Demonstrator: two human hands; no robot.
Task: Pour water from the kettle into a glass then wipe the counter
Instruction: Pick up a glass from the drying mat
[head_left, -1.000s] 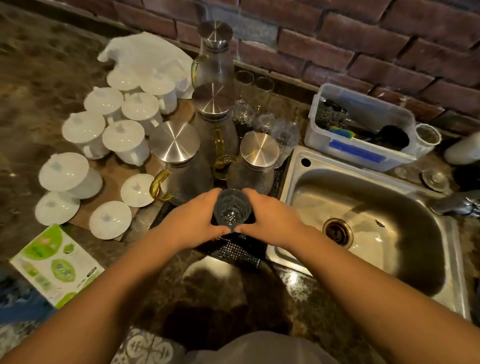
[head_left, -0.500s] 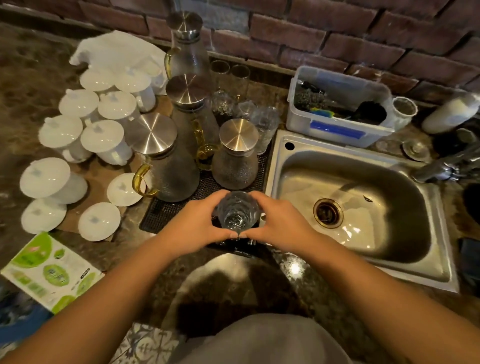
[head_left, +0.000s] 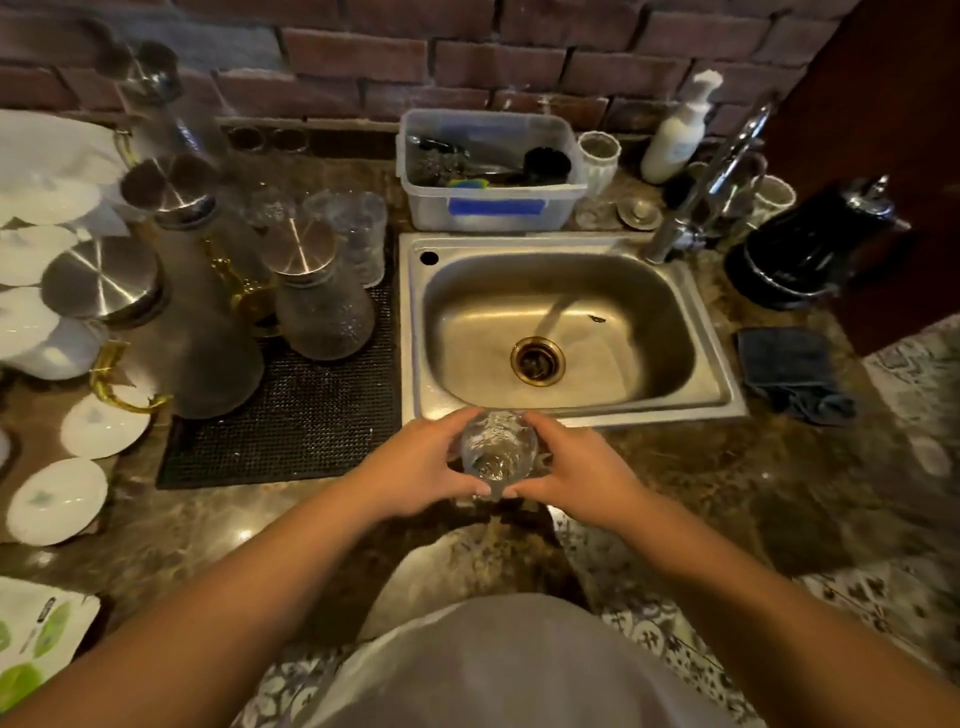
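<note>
A clear textured glass (head_left: 497, 451) is held between both my hands just in front of the sink's near rim, over the dark marble counter (head_left: 727, 483). My left hand (head_left: 415, 467) wraps its left side and my right hand (head_left: 576, 470) its right side. A black kettle (head_left: 810, 244) stands at the far right beside the tap. A dark folded cloth (head_left: 795, 371) lies on the counter right of the sink.
The steel sink (head_left: 566, 325) is in the middle, with a tap (head_left: 711, 171) and a plastic tub (head_left: 491, 171) of utensils behind it. Glass jugs with steel lids (head_left: 322, 291) stand on a black mat (head_left: 306, 415) at left. White lidded cups (head_left: 57, 499) crowd the far left.
Both hands have carried the glass to the right, off the black mat to the counter in front of the sink. The view has swung right, bringing the kettle and cloth into sight.
</note>
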